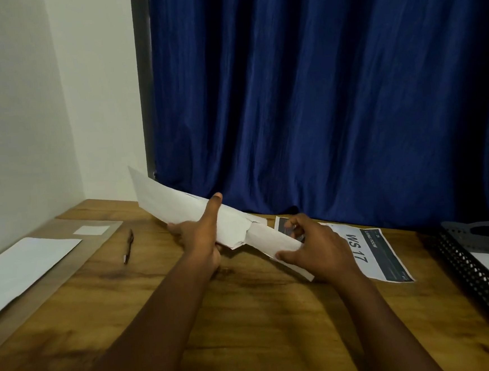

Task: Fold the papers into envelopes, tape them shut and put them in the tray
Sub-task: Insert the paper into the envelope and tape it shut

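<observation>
Wooden desk (247, 316), both hands (201, 241) (315, 247) gripping folded paper (180, 208), tray (478, 278) at right edge

Your left hand (198, 241) and right hand (315, 247) are bare; both forearms show no sleeves, rings or watch.

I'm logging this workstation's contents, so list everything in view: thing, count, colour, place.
folded paper: 1, white, held above the table
paper sheet: 1, white, far left
pen: 1, dark, left of the hands
printed sign: 1, white and grey, right of centre
tray: 1, black mesh, right edge
table: 1, brown wood
curtain: 1, blue, behind
left hand: grips the folded paper
right hand: pinches its near end
</observation>
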Demonstrator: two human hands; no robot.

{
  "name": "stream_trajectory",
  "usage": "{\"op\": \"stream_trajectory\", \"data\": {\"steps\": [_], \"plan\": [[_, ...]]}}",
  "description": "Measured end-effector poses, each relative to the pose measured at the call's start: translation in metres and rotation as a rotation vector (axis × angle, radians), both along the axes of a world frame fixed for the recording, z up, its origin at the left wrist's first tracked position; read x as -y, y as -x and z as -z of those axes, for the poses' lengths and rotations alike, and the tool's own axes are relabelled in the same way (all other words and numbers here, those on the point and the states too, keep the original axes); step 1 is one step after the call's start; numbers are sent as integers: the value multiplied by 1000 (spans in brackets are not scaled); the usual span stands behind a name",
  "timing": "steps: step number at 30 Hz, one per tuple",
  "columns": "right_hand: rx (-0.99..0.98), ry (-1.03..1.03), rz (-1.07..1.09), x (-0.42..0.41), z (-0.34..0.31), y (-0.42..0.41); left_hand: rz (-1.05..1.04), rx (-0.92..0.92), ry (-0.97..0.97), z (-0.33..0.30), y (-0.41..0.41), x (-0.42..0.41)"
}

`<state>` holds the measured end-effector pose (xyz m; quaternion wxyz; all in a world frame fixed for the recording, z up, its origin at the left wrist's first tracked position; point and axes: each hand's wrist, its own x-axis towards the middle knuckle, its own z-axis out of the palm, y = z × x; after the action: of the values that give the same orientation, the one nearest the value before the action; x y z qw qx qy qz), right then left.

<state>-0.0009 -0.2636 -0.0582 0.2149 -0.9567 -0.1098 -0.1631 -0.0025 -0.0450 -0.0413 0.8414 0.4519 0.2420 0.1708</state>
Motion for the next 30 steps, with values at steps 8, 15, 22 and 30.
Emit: {"op": "stream_trajectory", "data": {"steps": [8, 15, 22, 30], "plan": [[-41, -336, -13, 17, -2, -6, 7, 27, 170, -10, 4, -8], [216, -764, -279, -11, -14, 21, 208, 176, 318, -22, 12, -11], [407, -589, -199, -31, -2, 22, 331, 209, 418, -16, 21, 20], [431, -549, -257, -33, -4, 28, 248, 251, 424, -19, 20, 6]]}}
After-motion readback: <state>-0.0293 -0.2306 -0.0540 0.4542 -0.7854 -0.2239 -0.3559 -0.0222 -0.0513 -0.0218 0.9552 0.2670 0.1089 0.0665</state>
